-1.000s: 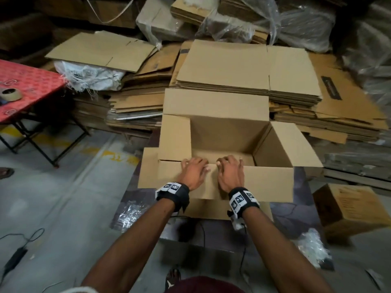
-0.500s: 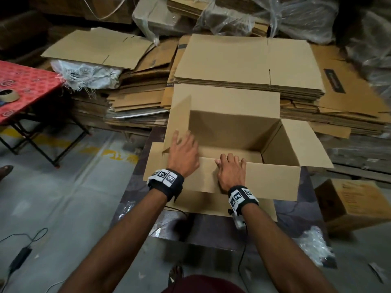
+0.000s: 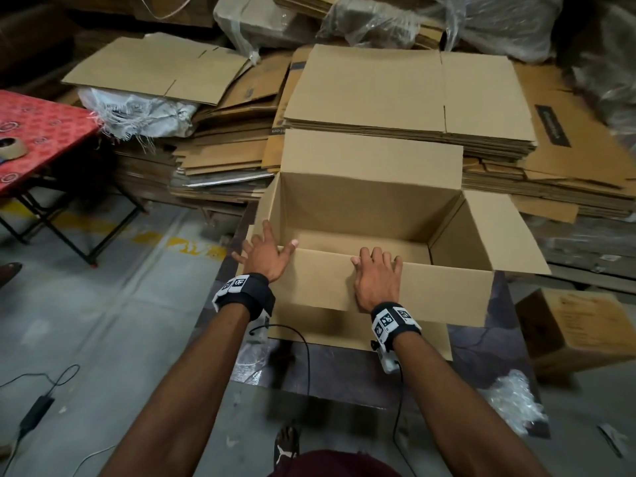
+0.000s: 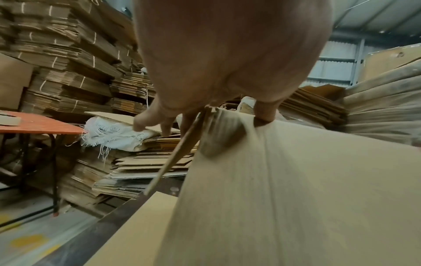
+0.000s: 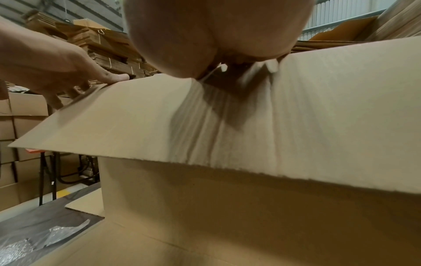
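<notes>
An open brown cardboard box [image 3: 371,208] stands on a dark table [image 3: 481,349]. Its far and right flaps stand out from the rim. My left hand [image 3: 263,251] is at the box's near left corner with fingers spread: the fingers press the left flap [image 4: 177,156] outward and the thumb lies over the near flap [image 3: 440,294]. My right hand [image 3: 375,277] lies palm down on the near flap, fingertips at its fold line. The left wrist view shows the left hand [image 4: 227,45] astride that corner. The right wrist view shows the right hand [image 5: 216,36] on the near flap [image 5: 296,117].
Stacks of flattened cardboard [image 3: 406,94] fill the space behind the box. A red table [image 3: 38,132] with a tape roll [image 3: 12,148] stands at the left. A closed carton [image 3: 578,325] sits on the floor at the right, bubble wrap [image 3: 516,401] on the table's near right corner.
My left hand left the near flap, went to the upright left flap and pushed it outward and down. The right hand stayed on the near flap.
</notes>
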The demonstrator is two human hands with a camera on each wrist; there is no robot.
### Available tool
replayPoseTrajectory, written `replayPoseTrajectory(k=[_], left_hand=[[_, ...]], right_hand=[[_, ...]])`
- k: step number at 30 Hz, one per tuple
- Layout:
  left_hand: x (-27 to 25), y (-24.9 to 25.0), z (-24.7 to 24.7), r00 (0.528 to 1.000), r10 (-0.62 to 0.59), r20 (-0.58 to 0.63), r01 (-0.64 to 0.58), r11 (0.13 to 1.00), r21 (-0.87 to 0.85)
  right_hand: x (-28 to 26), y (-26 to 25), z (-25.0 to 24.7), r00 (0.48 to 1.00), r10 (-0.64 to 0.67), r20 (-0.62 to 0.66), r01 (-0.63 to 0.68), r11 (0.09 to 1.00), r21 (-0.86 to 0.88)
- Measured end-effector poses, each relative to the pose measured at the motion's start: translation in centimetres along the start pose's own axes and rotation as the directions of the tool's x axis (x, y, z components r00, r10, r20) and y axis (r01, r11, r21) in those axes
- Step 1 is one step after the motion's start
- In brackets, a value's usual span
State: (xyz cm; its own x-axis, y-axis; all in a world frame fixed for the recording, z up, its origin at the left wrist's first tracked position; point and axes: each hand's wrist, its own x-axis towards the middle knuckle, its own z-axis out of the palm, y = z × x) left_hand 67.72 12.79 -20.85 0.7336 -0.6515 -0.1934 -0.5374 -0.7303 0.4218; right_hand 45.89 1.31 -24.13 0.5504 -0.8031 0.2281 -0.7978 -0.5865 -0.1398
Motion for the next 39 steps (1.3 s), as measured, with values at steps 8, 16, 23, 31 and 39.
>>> replayPoseTrajectory(k=[8,16,23,31,39], left_hand=[[1.0,-0.1,0.4,0.998,0.045,-0.045,-0.048,0.996,-0.076],[0.7,0.4,0.1,0.999,0.010,-0.047,-0.013,0.997,-0.075],[0.2,0.6,0.2,0.998,-0.056,0.011,0.057,0.998,-0.035],[-5.3,2.8,-0.1,0.937,0.347,-0.031,-0.328,0.910,0.253],[-11.1,4.2,0.8,0.650,0.756,-0.084,-0.657,0.614,0.437]], right_hand=[[0.6,0.0,0.4,1.000,0.007,0.013,-0.007,1.000,-0.011],[0.8,-0.1,0.5,1.000,0.000,0.003,0.000,1.000,0.000],[0.2,0.0,-0.6,0.997,-0.034,0.071,0.032,0.999,0.024],[-2.7,3.6,-2.5,0.886,-0.333,0.323,0.351,0.936,0.003],[-7.3,8.1,-6.7,0.885,-0.425,-0.189,0.427,0.904,-0.036]])
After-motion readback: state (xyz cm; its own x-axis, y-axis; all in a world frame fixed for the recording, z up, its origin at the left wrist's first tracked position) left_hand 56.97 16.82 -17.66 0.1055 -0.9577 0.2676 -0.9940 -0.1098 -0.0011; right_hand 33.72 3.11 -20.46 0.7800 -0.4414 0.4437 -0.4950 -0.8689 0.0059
